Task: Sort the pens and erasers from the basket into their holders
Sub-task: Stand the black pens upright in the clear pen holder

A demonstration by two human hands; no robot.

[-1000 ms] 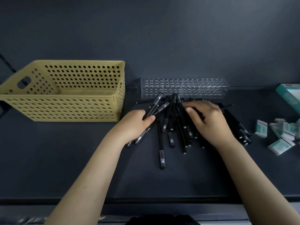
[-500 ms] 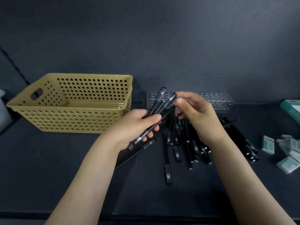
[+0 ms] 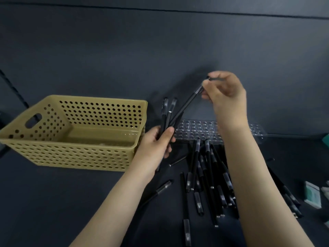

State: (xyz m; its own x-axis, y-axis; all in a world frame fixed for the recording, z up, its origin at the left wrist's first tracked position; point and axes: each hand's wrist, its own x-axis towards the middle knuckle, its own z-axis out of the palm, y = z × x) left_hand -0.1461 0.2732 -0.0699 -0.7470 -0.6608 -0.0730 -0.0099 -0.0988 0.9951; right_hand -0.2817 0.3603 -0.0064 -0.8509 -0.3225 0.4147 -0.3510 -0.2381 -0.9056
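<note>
The pens are in three places. A small bunch of black pens [image 3: 167,115] stands nearly upright in my left hand [image 3: 155,146], with my fingers and thumb curled around the lower part of it. One more pen [image 3: 187,105] leans from this bunch up to the right, and my right hand [image 3: 227,94], raised above the table, pinches its upper end between the thumb and the fingertips. I cannot tell if its lower end is inside my left grip or only beside it. The rest of the pens lie in a loose pile [image 3: 208,177] on the dark table [image 3: 53,202], near to me and below my right forearm, and a single pen [image 3: 161,189] lies just to the left of the pile. Beyond the pile, on the far side, the clear holder [image 3: 195,130] with many round holes stands along the wall. To the left of my left hand is the yellow basket [image 3: 71,157] with holes in its walls. At the right edge of the table lie some erasers [image 3: 313,194] in green and white wrappers, well apart from the pile.
</note>
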